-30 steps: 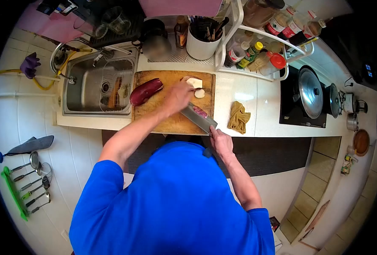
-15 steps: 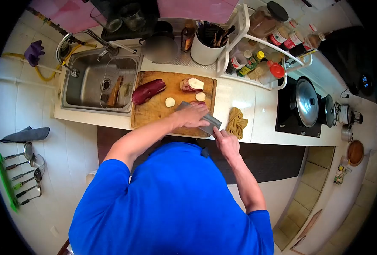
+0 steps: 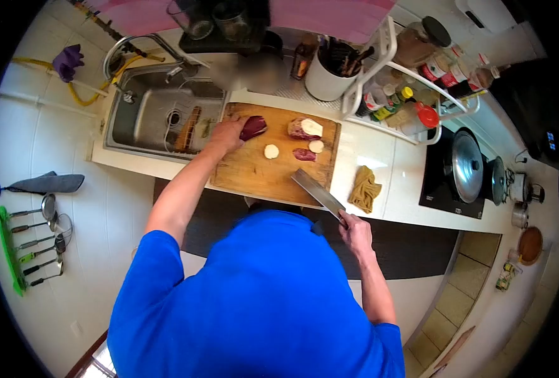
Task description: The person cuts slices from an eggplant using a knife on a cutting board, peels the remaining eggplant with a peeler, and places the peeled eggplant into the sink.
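My left hand [image 3: 229,133] is closed around the left end of a whole purple-skinned sweet potato [image 3: 253,128] on the wooden cutting board [image 3: 254,175]. The cleaver [image 3: 317,189] is held by its handle in my right hand [image 3: 357,233], its blade tilted over the front right edge of the board. A cut sweet potato [image 3: 305,129] shows its pale flesh at the back right. Near it lie a pale round slice [image 3: 316,147] and a purple-skinned piece [image 3: 304,155]. Another pale slice [image 3: 271,151] rests mid-board.
A steel sink [image 3: 125,126] adjoins the board on the left. A brown cloth [image 3: 364,190] lies to its right, with a lidded pan [image 3: 467,160] on the stove beyond. Behind stand a white utensil holder [image 3: 331,79] and a rack [image 3: 389,47] of bottles and jars.
My left hand has left the cleaver blade and moved left onto the whole sweet potato. The cleaver has shifted toward me, leaving the purple-skinned piece in plain view. The camera view has shifted.
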